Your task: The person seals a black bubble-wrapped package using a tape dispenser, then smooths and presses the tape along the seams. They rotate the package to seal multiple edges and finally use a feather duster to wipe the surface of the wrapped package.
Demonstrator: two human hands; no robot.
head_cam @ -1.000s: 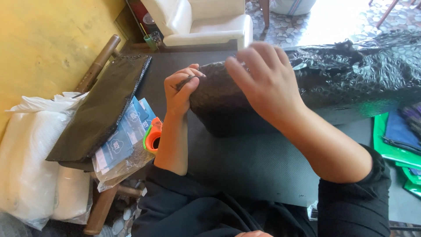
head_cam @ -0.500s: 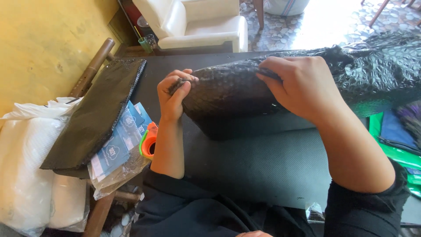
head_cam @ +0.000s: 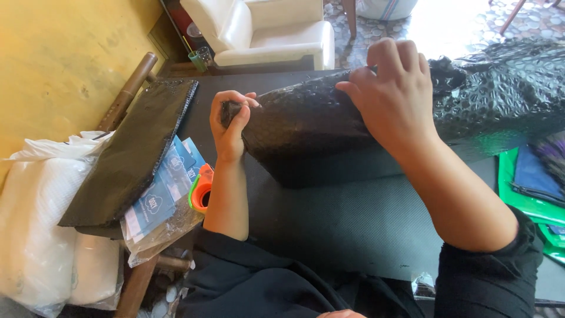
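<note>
Our left hand (head_cam: pixel 231 123) pinches the end of the black bubble wrap (head_cam: pixel 306 121) at the table's (head_cam: pixel 353 224) far middle; our right hand (head_cam: pixel 394 94) grips its top. We cannot see inside it.

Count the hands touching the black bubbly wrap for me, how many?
2. The left hand pinches the black bubble wrap at its left end; the right hand presses on its top, farther right. No other hands show.
</note>
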